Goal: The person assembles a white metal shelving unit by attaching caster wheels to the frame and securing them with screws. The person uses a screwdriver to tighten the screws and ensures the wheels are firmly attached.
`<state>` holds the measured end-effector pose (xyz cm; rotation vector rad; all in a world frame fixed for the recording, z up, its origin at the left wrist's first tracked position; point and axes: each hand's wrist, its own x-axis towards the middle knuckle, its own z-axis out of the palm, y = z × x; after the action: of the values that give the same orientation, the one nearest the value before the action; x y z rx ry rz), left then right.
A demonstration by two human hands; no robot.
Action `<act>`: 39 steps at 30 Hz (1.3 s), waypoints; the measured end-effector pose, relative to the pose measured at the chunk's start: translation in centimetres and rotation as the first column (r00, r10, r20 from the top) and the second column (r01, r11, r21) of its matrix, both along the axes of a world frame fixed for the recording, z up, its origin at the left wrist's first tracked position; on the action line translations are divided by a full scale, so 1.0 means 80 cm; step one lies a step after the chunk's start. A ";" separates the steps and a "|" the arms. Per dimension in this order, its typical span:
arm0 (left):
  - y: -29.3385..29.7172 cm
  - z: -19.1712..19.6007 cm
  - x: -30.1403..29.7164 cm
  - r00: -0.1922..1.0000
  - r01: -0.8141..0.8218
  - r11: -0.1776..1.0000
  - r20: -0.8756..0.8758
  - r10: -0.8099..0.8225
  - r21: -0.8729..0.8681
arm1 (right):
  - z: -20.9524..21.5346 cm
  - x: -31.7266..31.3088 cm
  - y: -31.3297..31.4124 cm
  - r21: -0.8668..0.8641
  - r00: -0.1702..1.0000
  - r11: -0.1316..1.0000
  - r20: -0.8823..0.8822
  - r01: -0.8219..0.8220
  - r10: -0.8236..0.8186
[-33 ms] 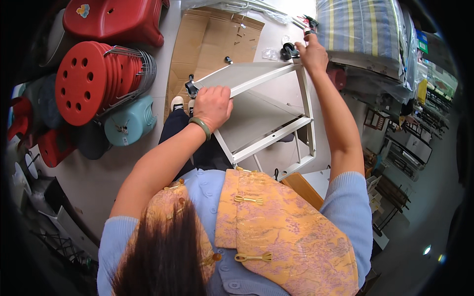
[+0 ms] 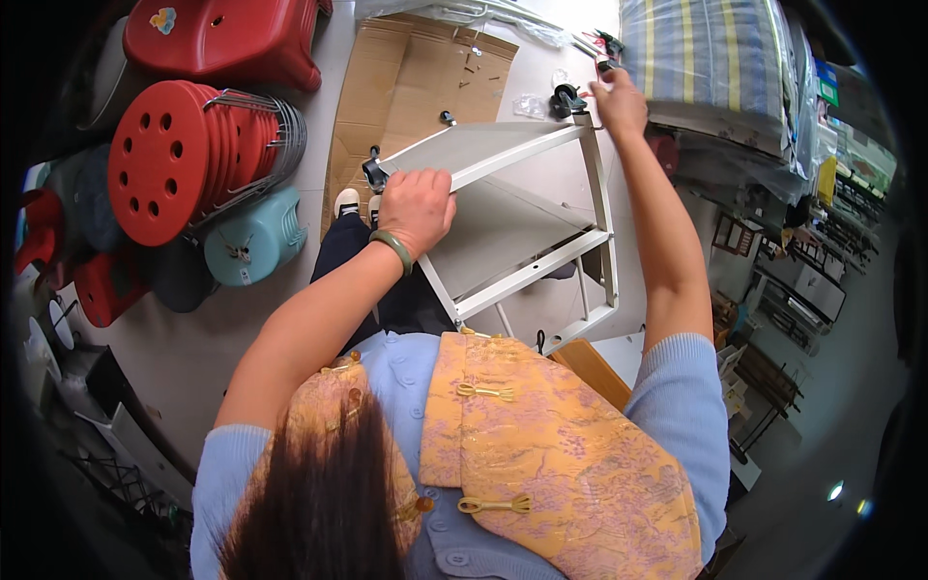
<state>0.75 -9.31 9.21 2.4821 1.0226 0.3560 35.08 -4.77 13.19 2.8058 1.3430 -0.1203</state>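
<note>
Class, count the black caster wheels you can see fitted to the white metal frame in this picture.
2: one caster wheel at the frame's near-left corner beside the left hand, another at the far corner by the right hand. Others may be hidden.

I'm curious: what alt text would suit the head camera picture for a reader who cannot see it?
Seen from above, a person grips a pale metal frame: the left hand holds one rail, the right hand reaches its far corner beside a black caster. Flattened cardboard lies on the floor beyond, with stacked red stools to the left.
</note>
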 end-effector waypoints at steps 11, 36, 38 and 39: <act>0.000 0.002 -0.001 1.000 -0.004 1.000 0.004 0.004 -0.002 | -0.017 -0.014 -0.174 0.155 0.944 0.975 -0.311 0.161 -0.107; 0.000 0.001 -0.003 0.999 -0.030 0.999 0.023 0.030 -0.014 | -0.024 0.048 -0.117 0.013 0.888 0.946 -0.348 0.323 -0.299; 0.002 0.003 -0.002 0.999 -0.026 1.000 0.021 0.026 -0.004 | -0.019 0.011 -0.152 0.114 0.961 0.978 -0.235 0.176 -0.146; 0.001 0.001 -0.002 1.000 -0.028 1.000 0.014 0.028 0.003 | -0.019 -0.009 -0.163 0.123 0.983 0.990 -0.177 0.062 -0.040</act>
<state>0.62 -9.22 9.25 2.4672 1.0526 0.3837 34.37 -17.82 11.70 2.9996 1.3581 -0.2978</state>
